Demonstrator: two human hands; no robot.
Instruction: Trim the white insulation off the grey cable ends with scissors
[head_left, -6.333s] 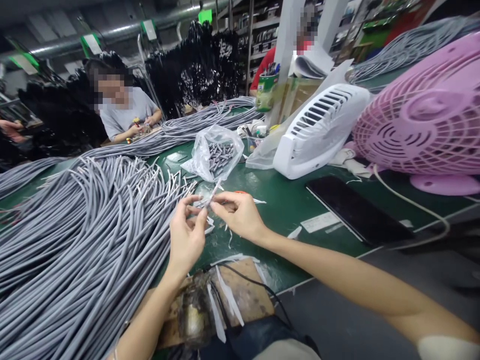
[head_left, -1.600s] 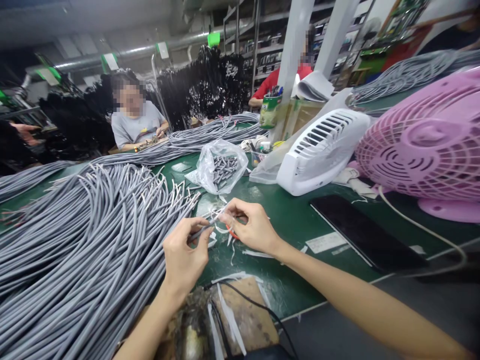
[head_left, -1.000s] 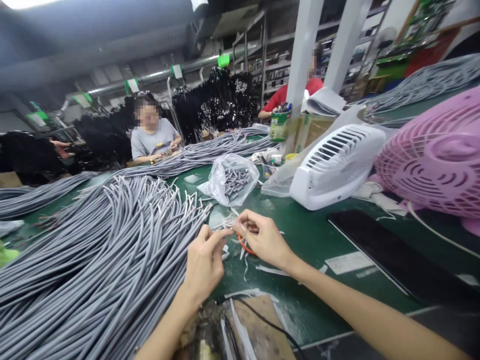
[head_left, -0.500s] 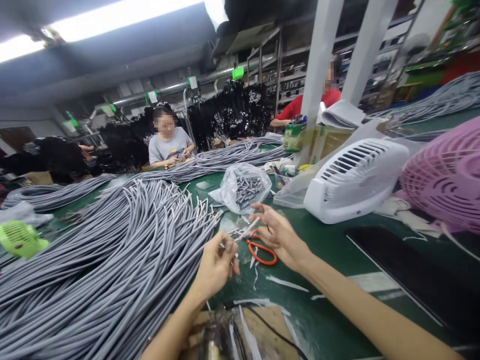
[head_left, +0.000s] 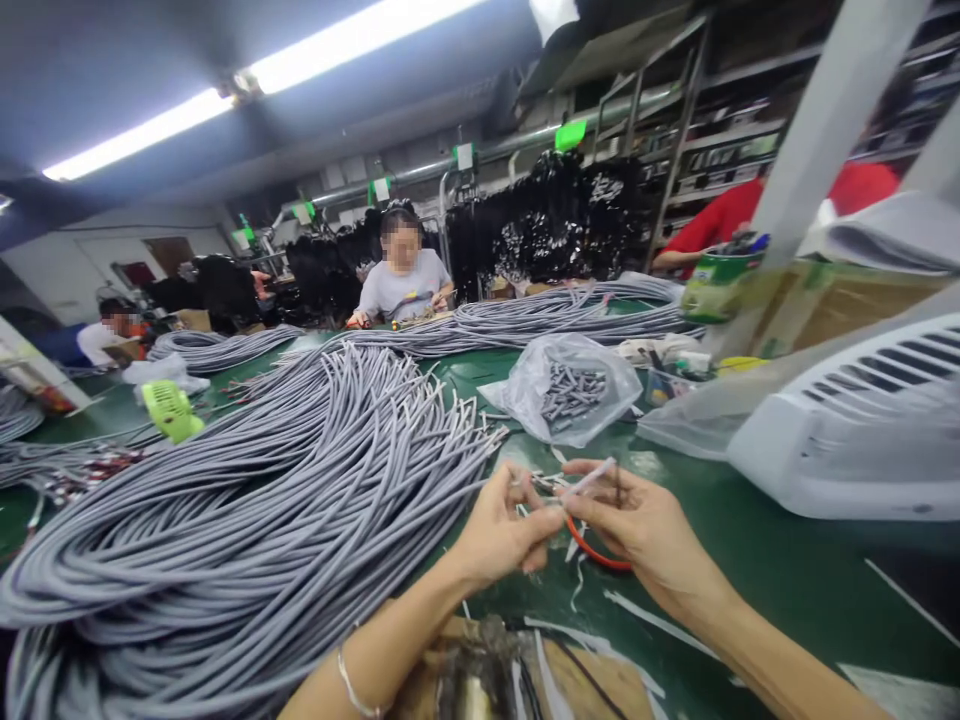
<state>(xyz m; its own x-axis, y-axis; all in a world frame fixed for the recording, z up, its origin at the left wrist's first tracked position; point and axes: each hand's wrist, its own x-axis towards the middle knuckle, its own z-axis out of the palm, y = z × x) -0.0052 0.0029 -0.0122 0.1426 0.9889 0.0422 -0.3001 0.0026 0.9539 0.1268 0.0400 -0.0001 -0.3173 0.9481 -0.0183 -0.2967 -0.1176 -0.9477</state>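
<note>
My left hand [head_left: 506,525] is closed, thumb against the fingers, where a grey cable [head_left: 459,494] from the big bundle runs in behind it. The cable's end is partly hidden by my fingers. Between the thumb and fingers of my right hand [head_left: 645,515] is a thin whitish strip [head_left: 591,480], its lower end touching the left fingertips. Beneath the hands lie scissors with an orange handle [head_left: 592,548], partly covered by the right hand. A large bundle of grey cables [head_left: 300,500] with pale stripped ends spreads to the left.
A clear bag of short grey pieces [head_left: 574,390] lies behind my hands. A white fan [head_left: 855,420] stands at right, a small green fan [head_left: 172,410] at left. White scraps [head_left: 660,622] lie on the green table. A co-worker [head_left: 405,275] sits across.
The view has turned left, so everything appears shifted right. My right hand has gone from loosely spread fingers to a pinch on the whitish strip, closer to my left hand.
</note>
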